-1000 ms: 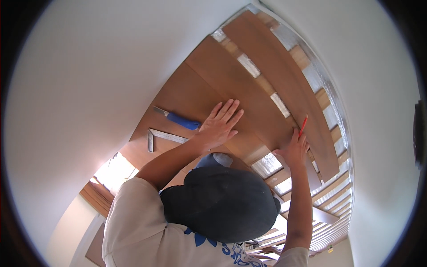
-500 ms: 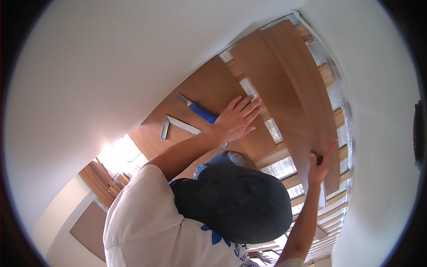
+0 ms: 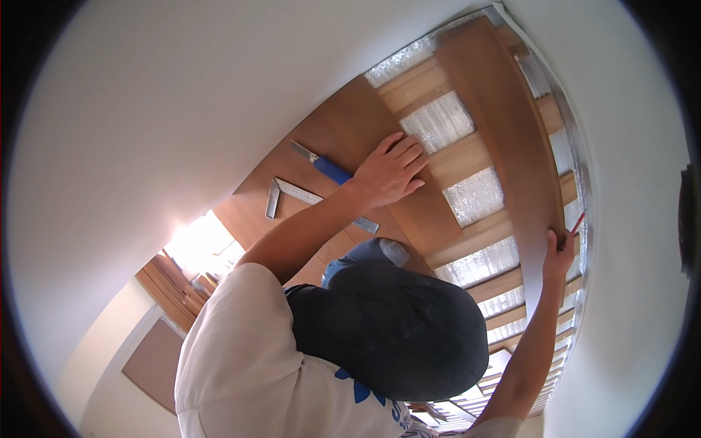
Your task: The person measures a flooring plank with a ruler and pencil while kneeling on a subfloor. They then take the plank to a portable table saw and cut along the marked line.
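Observation:
My left hand (image 3: pixel 394 171) lies on the laid brown floorboards (image 3: pixel 365 120), fingers a little bent at their edge. It holds nothing. My right hand (image 3: pixel 559 255) grips the edge of a long loose floorboard (image 3: pixel 504 124), thumb on its face; a thin red pencil (image 3: pixel 579 222) sticks out of the same hand. The loose board lies across wooden battens, a wide gap away from the laid boards. Beside my left forearm are a blue-handled hand tool with a flat metal blade (image 3: pixel 332 170) and a metal try square (image 3: pixel 298 193), partly covered by the arm.
Silvery foil (image 3: pixel 475 196) shows between the battens (image 3: pixel 462 157). A white wall (image 3: pixel 635 219) runs close along the right, another pale wall (image 3: pixel 161 109) along the left. Brown boards (image 3: pixel 169 292) stand at the lower left by a bright light. My dark cap (image 3: pixel 394 332) hides floor below.
The loose floorboard has shifted right with my right hand, baring more battens and foil. My left hand has moved slightly up, its fingers now more bent.

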The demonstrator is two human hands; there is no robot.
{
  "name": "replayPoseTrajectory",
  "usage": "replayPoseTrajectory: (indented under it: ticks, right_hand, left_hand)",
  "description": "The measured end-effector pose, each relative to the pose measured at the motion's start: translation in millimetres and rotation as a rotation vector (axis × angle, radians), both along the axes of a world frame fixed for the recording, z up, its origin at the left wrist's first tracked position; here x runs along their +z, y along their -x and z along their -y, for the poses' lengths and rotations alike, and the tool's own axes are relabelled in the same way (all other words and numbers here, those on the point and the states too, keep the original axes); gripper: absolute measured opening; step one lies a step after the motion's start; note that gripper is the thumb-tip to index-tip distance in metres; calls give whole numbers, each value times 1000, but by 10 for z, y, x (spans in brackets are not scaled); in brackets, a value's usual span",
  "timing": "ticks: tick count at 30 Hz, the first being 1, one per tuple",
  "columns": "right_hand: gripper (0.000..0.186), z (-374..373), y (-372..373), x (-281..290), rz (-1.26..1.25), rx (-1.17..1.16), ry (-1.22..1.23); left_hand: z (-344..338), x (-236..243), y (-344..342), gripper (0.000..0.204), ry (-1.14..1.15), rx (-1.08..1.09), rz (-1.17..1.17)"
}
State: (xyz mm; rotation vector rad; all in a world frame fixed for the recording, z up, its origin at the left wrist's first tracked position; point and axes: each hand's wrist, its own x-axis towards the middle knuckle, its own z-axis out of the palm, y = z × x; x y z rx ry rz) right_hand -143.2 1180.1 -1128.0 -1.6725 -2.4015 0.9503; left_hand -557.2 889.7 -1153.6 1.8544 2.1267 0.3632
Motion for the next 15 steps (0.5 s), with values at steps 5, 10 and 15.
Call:
replayPoseTrajectory:
  ticks: [5, 10, 15]
  right_hand:
    - [41, 25, 46, -130, 61, -10, -42]
    - [39, 137, 212, -26, 135, 217, -410]
    - [43, 575, 63, -208, 2, 305, -366]
  left_hand:
    - [36, -15, -8, 48, 6, 23, -9]
    - [16, 49, 91, 45, -31, -40, 24]
    - [-229, 14, 255, 47, 20, -114, -3]
